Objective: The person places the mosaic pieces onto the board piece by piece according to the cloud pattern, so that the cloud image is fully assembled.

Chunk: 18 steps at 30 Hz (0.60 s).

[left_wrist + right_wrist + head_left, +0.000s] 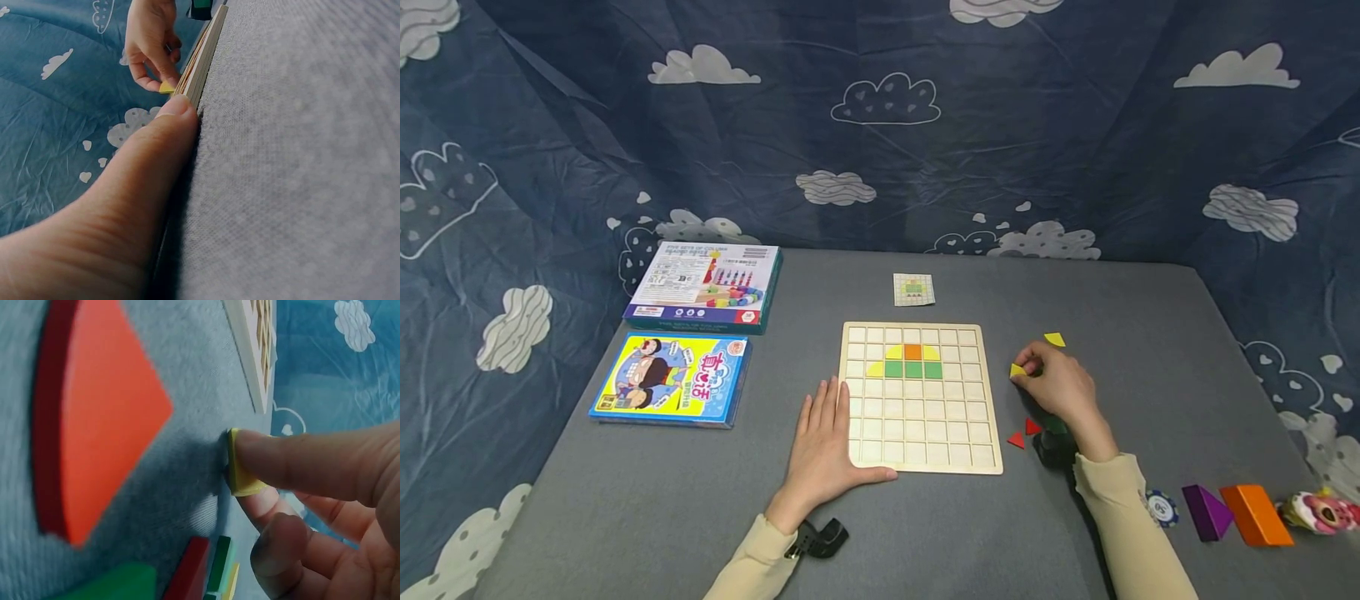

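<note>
Pinching a small yellow piece (1017,370) between thumb and fingertips, the person's right hand (1060,387) sits on the grey table (1075,533) just to the right of a wooden grid board (919,397). The right wrist view shows the fingers clamped on that yellow piece (240,469), its edge touching the cloth.

The left hand (823,446) lies flat with straight fingers, spread slightly, steadying the board's lower left corner; its thumb (156,150) presses along the board's near edge.

Only a few cells near the top of the grid are filled: one orange square (912,352) with yellow pieces either side, three green squares (913,369) below it, and a yellow piece (876,368) at the left end of that row. Most cells are bare, so the picture looks barely begun. A small pattern card (913,289) lies beyond the board, well past the fingertips.

Loose pieces wait near the right hand: another yellow piece (1055,339) just beyond the fingers, and two red triangles (1025,433) beside the wrist. Two boxed games (688,333) lie well left of the left hand.
</note>
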Motion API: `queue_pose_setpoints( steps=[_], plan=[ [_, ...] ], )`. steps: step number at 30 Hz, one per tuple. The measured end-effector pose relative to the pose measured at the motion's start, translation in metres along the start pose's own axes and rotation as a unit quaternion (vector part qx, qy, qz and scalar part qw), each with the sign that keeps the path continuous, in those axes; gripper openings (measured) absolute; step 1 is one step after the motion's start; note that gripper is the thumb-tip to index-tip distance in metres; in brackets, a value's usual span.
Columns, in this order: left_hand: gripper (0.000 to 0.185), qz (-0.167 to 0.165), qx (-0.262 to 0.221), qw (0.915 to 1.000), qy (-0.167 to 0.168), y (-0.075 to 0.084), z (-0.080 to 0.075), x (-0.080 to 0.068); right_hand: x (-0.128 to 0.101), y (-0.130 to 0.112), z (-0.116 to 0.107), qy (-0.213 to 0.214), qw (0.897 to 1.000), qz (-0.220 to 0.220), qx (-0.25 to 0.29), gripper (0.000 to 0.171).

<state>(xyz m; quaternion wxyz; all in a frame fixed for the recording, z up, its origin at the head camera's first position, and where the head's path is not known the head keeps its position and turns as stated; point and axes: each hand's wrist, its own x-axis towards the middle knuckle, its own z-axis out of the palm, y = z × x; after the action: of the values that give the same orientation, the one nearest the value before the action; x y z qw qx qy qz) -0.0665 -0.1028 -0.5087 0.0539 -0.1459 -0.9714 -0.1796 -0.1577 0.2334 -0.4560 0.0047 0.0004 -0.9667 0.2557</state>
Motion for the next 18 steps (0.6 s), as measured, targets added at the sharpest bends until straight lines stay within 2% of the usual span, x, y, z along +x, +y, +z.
queue_pose_setpoints(
  steps=[4,9,13,18],
  plan=[
    [0.137,-0.001,0.0,1.0,0.0,0.0,0.0,0.0,-0.002,-0.005,0.002,0.015,1.0,-0.012,0.01,0.018],
    [0.137,-0.001,0.0,1.0,-0.001,0.0,0.0,0.0,-0.001,-0.014,0.008,0.018,0.998,-0.036,0.047,0.019],
    [0.137,-0.001,0.0,1.0,-0.002,0.0,-0.001,0.0,0.001,-0.023,0.013,-0.002,0.995,-0.055,0.083,0.016],
    [0.137,-0.001,-0.001,1.0,-0.003,0.0,-0.001,0.0,0.004,-0.035,0.02,-0.028,0.992,-0.057,0.109,0.016]
  ],
)
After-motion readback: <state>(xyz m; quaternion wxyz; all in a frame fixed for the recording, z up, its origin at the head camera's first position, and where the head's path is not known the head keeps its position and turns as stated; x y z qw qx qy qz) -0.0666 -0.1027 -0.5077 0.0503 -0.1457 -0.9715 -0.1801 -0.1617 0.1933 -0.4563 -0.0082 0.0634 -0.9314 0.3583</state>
